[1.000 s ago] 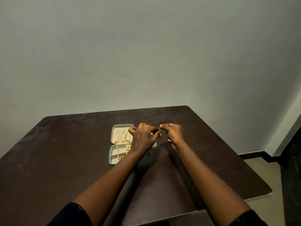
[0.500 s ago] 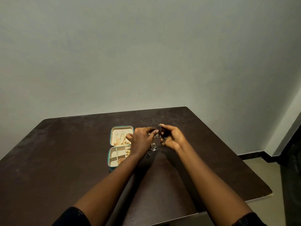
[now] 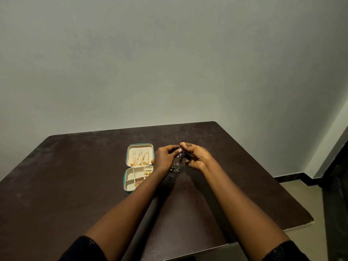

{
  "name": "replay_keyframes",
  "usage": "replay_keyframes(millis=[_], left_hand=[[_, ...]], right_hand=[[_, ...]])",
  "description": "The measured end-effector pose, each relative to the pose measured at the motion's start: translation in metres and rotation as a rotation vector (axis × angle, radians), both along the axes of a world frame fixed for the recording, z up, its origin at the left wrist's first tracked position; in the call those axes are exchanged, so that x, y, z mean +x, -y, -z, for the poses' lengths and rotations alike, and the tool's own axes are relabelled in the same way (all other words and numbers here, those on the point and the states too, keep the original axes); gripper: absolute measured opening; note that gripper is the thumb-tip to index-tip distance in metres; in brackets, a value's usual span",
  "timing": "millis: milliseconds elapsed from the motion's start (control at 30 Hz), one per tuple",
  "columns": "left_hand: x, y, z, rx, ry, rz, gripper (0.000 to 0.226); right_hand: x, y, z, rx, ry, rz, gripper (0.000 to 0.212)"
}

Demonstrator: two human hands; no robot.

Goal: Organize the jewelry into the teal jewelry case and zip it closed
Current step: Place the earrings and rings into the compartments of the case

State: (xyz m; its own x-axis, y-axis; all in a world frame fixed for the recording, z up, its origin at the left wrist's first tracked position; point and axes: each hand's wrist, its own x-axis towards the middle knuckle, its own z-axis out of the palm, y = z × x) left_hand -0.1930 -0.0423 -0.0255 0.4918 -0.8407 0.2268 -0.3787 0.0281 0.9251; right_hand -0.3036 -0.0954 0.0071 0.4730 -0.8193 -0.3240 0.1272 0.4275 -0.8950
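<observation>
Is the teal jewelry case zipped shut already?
No, the teal jewelry case lies open on the table, with gold chains showing inside its lid half.

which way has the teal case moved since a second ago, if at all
No move: the teal jewelry case keeps the same spot below the far edge of the table.

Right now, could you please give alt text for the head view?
A left hand and right hand pinch a small dark jewelry piece above a dark table. The open teal case, holding gold chains, lies beside them.
</observation>
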Motion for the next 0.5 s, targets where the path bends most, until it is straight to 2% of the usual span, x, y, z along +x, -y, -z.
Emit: replay_keyframes(millis=[133,300,400,500], left_hand=[[0.006,0.002,-0.001,0.069,0.068,-0.054,0.013],[0.012,0.002,-0.009,0.056,0.073,-0.013,0.017],[0.02,0.003,-0.015,0.088,0.121,0.026,0.018],[0.036,0.006,-0.016,0.236,0.284,-0.099,0.02]], right_hand=[[-0.002,0.0,-0.001,-0.186,-0.095,-0.026,0.019],[-0.002,0.003,-0.006,-0.421,-0.168,-0.043,0.025],[0.001,0.008,-0.006,-0.45,-0.131,-0.032,0.028],[0.0,0.013,-0.002,-0.422,-0.089,-0.001,0.029]])
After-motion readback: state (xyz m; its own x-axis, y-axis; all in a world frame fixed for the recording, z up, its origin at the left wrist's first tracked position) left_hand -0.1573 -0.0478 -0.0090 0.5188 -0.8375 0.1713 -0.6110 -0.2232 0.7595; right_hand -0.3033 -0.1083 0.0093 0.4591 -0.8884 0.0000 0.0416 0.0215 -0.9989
